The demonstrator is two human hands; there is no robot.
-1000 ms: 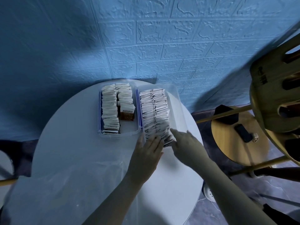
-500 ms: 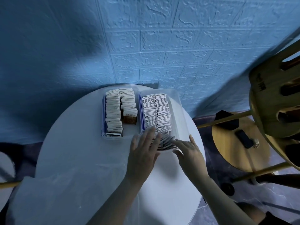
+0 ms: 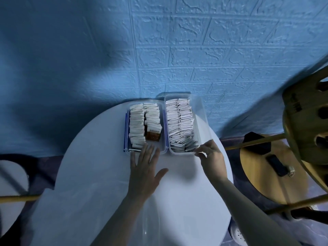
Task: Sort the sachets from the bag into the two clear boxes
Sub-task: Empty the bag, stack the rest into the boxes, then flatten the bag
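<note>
Two clear boxes stand side by side at the far edge of the round white table (image 3: 110,174). The left box (image 3: 126,132), with blue clips, holds two rows of white sachets (image 3: 136,125) and a brown sachet (image 3: 153,135) at the front of its right row. The right box (image 3: 201,119) is packed with two rows of white sachets (image 3: 179,125). My left hand (image 3: 144,169) lies flat with fingers spread, its fingertips at the left box's near edge. My right hand (image 3: 212,156) pinches the right box's near right corner. The clear bag (image 3: 71,210) lies flat near me.
A blue brick-pattern wall (image 3: 195,50) stands right behind the boxes. To the right is a round wooden stool (image 3: 257,174) with a dark phone (image 3: 276,165) on it, and a wooden chair (image 3: 305,121) leans in above it.
My left hand left the right box's sachets and shifted left to the left box's near edge. My right hand moved to the right box's near corner. The sachets spilling forward now sit inside the box.
</note>
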